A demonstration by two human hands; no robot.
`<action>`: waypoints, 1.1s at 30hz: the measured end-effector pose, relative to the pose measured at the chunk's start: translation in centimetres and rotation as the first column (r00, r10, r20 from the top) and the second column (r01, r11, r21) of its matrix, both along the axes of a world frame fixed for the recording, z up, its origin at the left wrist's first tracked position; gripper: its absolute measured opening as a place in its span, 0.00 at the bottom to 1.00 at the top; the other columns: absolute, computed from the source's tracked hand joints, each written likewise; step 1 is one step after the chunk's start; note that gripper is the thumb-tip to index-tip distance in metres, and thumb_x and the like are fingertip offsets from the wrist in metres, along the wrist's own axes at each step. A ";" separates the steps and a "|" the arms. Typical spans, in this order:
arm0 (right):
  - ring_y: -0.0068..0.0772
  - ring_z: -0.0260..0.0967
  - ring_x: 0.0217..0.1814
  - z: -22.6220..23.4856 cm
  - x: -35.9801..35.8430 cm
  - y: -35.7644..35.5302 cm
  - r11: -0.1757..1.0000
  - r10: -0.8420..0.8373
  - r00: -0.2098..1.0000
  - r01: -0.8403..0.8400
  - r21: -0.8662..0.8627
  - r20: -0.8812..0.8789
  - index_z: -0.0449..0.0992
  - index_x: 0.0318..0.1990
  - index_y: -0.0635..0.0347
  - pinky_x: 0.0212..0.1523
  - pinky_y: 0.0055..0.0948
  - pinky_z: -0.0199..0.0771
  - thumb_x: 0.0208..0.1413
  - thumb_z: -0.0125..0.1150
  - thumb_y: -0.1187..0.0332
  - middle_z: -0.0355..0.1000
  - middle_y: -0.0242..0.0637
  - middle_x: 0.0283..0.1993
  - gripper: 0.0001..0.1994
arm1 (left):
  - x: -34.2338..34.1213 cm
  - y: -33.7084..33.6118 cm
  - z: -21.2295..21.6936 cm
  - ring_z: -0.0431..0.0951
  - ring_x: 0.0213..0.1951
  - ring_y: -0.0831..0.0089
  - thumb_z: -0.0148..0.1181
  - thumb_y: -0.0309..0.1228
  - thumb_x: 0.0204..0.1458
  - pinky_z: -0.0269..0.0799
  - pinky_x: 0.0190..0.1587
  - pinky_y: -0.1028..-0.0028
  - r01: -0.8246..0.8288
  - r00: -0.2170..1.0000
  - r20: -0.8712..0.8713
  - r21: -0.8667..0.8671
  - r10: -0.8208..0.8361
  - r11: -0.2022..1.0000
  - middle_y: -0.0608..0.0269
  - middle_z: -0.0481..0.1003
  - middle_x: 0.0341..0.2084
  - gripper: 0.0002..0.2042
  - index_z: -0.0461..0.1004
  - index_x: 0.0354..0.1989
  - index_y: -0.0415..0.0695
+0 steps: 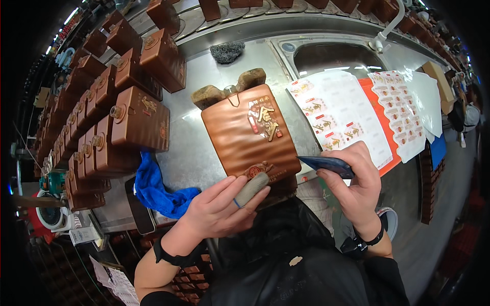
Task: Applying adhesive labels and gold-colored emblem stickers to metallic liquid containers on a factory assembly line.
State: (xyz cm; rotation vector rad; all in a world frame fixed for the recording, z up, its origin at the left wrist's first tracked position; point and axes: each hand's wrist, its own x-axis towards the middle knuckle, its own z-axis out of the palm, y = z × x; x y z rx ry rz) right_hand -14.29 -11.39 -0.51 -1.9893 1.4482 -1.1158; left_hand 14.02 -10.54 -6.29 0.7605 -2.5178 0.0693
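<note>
Brown bottle (247,135) – flat and ribbed, with gold lettering – lies near the table's (204,153) front edge, its neck resting on a wooden block (229,89). Left hand (219,206) presses its lower end, grip closed on it, one finger wrapped. Right hand (357,183) pinches a dark card (326,164) just beside label sheets (352,117). Blue cloth (158,191) lies at the front-left edge.

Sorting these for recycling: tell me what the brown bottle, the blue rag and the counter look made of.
Bottle: probably glazed ceramic; glossy ribbed brown face with raised gold relief, though coated glass is possible. Rag: soft cloth, likely microfibre; it lies crumpled in limp folds. Counter: stainless steel; grey brushed sheen with a sink pressed into it.
</note>
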 end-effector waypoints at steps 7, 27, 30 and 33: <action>0.34 0.69 0.37 -0.5 -0.4 1.2 0.996 -0.058 0.998 0.058 0.069 0.008 0.81 0.44 0.61 0.39 0.29 0.68 0.47 0.74 0.77 0.76 0.35 0.34 0.15 | 4.4 2.6 -0.1 0.69 0.59 0.62 0.63 0.40 0.50 0.67 0.64 0.63 -0.207 0.971 0.123 -0.009 0.207 0.978 0.63 0.75 0.56 0.24 0.80 0.57 0.53; 0.39 0.68 0.38 4.6 2.5 -4.5 0.891 0.451 0.832 -0.402 0.209 -0.324 0.82 0.41 0.54 0.42 0.36 0.68 0.49 0.70 0.72 0.72 0.34 0.32 0.10 | -1.8 0.1 -1.8 0.60 0.68 0.43 0.79 0.46 0.41 0.60 0.69 0.56 -0.278 0.806 -0.281 0.596 0.520 0.753 0.38 0.57 0.69 0.60 0.43 0.76 0.37; 0.43 0.66 0.40 4.3 4.7 -6.9 0.781 0.623 0.672 -0.561 0.274 -0.401 0.80 0.41 0.56 0.45 0.37 0.66 0.49 0.71 0.69 0.71 0.35 0.34 0.11 | -1.9 0.2 -1.7 0.66 0.64 0.45 0.81 0.48 0.39 0.63 0.66 0.57 -0.218 0.771 -0.249 0.761 0.585 0.611 0.37 0.62 0.65 0.64 0.38 0.76 0.34; 0.45 0.67 0.43 3.6 7.5 -8.7 0.702 0.703 0.574 -0.655 0.279 -0.421 0.79 0.40 0.55 0.47 0.40 0.67 0.50 0.69 0.67 0.71 0.37 0.36 0.10 | -2.0 -0.2 -2.2 0.68 0.62 0.47 0.82 0.47 0.37 0.64 0.65 0.57 -0.153 0.720 -0.357 0.754 0.595 0.639 0.40 0.65 0.62 0.66 0.38 0.76 0.33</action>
